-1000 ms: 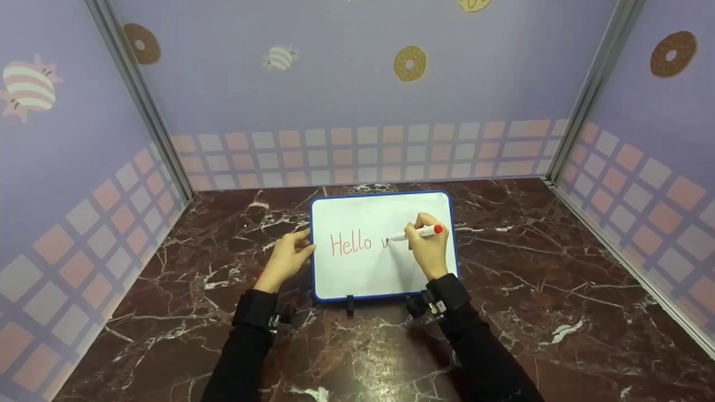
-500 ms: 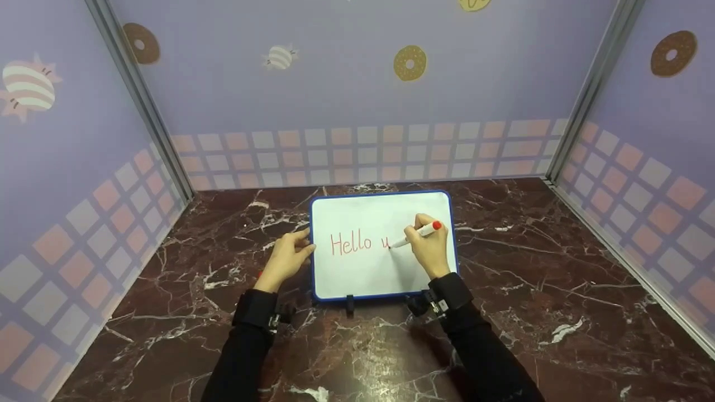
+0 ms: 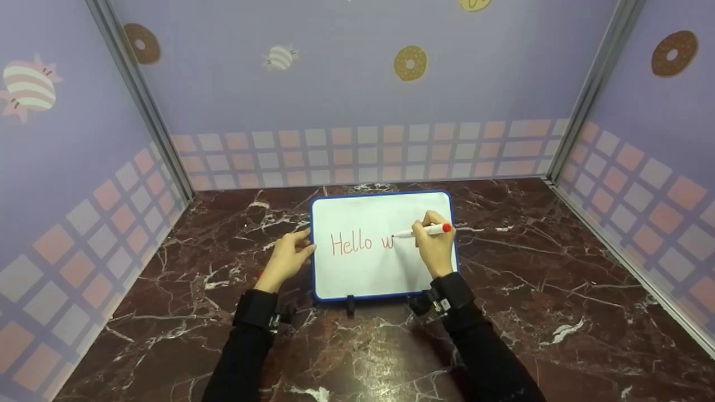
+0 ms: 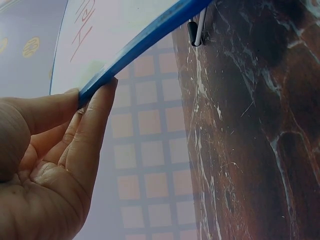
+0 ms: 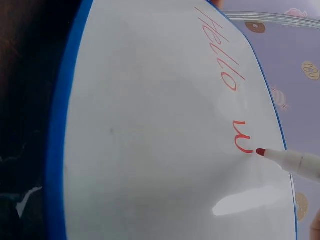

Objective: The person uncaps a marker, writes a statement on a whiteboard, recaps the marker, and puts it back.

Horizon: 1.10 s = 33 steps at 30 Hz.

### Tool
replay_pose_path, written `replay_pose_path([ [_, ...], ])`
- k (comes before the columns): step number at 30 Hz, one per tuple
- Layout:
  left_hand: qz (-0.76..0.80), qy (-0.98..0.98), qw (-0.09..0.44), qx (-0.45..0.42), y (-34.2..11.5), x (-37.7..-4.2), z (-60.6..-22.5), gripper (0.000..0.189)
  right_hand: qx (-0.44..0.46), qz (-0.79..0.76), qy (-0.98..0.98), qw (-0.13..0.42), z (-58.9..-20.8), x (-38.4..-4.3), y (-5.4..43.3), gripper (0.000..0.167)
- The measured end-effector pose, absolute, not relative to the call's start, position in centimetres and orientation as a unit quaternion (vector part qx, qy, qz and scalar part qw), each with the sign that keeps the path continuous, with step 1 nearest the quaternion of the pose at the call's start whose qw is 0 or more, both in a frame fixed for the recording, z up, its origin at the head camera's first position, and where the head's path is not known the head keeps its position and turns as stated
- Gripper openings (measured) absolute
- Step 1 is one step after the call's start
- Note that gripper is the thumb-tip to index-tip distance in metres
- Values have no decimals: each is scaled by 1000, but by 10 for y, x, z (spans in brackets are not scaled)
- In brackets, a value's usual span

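Observation:
A small whiteboard (image 3: 357, 279) with a blue frame leans back on the dark marbled table, carrying "Hello w" in red. My left hand (image 3: 287, 257) pinches its left edge; in the left wrist view the thumb is on the front and the fingers (image 4: 92, 130) lie behind the blue rim. My right hand (image 3: 435, 245) grips a white marker (image 3: 430, 230) with a red end, like a pen. Its red tip (image 5: 260, 152) is right at the end of the "w" in the right wrist view. Most of the right hand is outside that wrist view.
Two dark feet, one of them a stand foot (image 3: 350, 306), show under the board's lower edge. A small red thing (image 3: 260, 273) is partly hidden behind the left wrist. Patterned walls (image 3: 357, 84) enclose the marbled table (image 3: 536, 279) on three sides.
My right hand has moved slightly right with the marker, and the letter after "Hello" has grown from a "v"-like stroke to a "u" and then a "w". The left hand and board stay put.

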State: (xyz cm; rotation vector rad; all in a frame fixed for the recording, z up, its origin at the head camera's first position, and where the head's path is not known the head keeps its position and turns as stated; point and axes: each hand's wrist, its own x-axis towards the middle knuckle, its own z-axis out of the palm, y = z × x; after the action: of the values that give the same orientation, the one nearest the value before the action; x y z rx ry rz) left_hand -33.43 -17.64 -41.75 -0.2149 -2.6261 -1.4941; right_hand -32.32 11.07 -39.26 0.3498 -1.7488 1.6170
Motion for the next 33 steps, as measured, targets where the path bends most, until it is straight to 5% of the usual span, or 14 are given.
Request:
replay_pose_path([
  [21, -480, -873, 65, -65, -176, -334, -419, 48, 101, 571, -706, 407, -390, -323, 114, 28],
  [33, -485, -870, 63, -66, -176, -335, -418, 49, 113, 618, -697, 346, -391, -323, 113, 27],
])
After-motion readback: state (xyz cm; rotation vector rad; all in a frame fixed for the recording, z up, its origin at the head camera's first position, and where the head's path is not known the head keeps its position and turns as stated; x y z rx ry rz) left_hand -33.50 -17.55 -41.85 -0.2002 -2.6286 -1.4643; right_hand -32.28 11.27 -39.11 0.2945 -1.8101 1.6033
